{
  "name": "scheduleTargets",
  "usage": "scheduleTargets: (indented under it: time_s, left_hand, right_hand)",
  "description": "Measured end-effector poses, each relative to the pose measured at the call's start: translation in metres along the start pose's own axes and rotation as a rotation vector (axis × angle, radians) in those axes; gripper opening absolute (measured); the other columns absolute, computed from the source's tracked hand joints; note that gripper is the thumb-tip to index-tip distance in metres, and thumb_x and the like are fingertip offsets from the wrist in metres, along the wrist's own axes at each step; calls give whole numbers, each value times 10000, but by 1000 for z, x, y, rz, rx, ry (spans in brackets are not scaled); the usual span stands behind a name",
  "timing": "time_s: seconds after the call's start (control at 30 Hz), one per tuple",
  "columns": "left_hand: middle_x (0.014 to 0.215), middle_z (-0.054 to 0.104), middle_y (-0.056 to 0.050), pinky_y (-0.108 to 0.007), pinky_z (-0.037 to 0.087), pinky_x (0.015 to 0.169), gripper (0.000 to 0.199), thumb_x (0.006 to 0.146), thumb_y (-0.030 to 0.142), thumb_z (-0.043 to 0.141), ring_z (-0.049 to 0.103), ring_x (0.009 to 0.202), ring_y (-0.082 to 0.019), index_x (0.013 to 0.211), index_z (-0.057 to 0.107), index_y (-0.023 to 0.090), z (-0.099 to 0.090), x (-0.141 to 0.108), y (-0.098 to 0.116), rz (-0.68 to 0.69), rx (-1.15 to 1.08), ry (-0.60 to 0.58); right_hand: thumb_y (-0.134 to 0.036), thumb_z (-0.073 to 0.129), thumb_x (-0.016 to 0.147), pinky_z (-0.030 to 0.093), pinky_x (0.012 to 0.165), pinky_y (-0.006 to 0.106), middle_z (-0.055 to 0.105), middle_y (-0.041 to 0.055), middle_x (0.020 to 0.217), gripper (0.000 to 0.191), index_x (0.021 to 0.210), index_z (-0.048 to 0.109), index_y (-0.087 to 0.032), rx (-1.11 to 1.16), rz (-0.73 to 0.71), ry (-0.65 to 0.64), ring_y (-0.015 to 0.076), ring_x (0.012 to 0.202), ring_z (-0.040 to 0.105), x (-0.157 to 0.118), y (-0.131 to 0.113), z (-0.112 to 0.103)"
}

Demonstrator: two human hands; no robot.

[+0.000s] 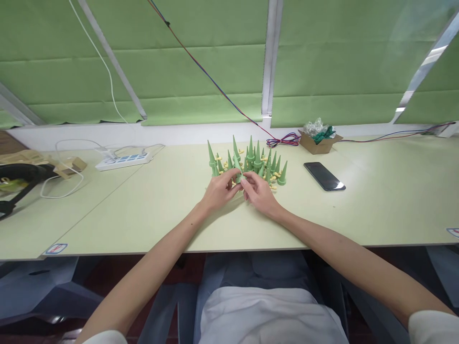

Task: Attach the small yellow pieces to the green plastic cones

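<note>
Both of my hands meet over the table in front of a cluster of green cone-shaped pieces. My left hand is closed, its thumb and fingers pinching one green cone that points up. From the other side my right hand has its thumb and fingers pressed against the base of that same cone. The fingers partly hide this base. Small yellow pieces lie or stick out among the standing cones. Whether they are attached to the cones I cannot tell.
To the right lies a black phone. Behind it stands a small cardboard box with clear plastic and green material, beside coiled red-blue wire. A white power strip and a black-framed object are at the left.
</note>
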State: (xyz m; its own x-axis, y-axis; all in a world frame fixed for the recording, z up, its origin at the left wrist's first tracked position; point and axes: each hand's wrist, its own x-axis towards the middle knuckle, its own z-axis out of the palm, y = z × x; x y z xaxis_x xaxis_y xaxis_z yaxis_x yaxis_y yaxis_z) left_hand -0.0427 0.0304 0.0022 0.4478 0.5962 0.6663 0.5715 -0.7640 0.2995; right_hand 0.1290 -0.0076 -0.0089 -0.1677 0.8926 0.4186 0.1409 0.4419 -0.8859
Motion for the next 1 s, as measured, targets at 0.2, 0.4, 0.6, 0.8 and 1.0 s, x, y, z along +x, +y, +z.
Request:
scheduleTargets:
  time_s: [0.2, 0.4, 0.6, 0.8, 1.0]
  left_hand:
    - [815, 594, 13, -216, 449, 591, 244, 935, 298, 548, 502, 580, -81, 1162, 539, 209, -3, -2, 4, -59, -128, -42]
    - [1008, 595, -45, -211, 460, 565, 468, 884, 341, 634, 575, 658, -91, 1284, 422, 225, -9, 3, 9, -151, -360, -45]
    - [918, 621, -52, -231, 430, 480, 360, 908, 518, 589, 505, 541, -74, 1016, 590, 175, -16, 12, 14, -419, -587, -25]
    - [632, 547, 24, -238, 364, 435, 407, 815, 559, 698, 444, 455, -81, 891, 582, 176, -17, 13, 12, -538, -689, -132]
    - [600, 504, 33, -235, 323, 426, 372, 788, 500, 737, 439, 465, -87, 787, 534, 188, -17, 14, 11, -545, -750, -167]
  right_hand:
    - [-537, 556, 936, 453, 539, 279, 541, -14, 750, 371, 1104, 532, -207, -9, -6, 22, 132, 564, 552, 3, 5, 2]
    - [-497, 522, 953, 463, 538, 272, 626, 46, 951, 357, 1155, 505, -203, -46, 58, 125, 115, 561, 574, 6, 5, 1]
    - [-489, 532, 955, 470, 543, 282, 594, 15, 890, 353, 1184, 464, -230, -70, 36, 74, 115, 519, 574, 5, 7, 0]
    - [-410, 519, 968, 475, 566, 284, 547, -33, 827, 321, 1215, 393, -248, -71, 11, -45, 114, 516, 574, 3, 6, 0]
    - [-398, 511, 967, 471, 586, 290, 562, -40, 825, 331, 1230, 383, -243, -104, 30, -89, 115, 503, 577, 2, 2, -1]
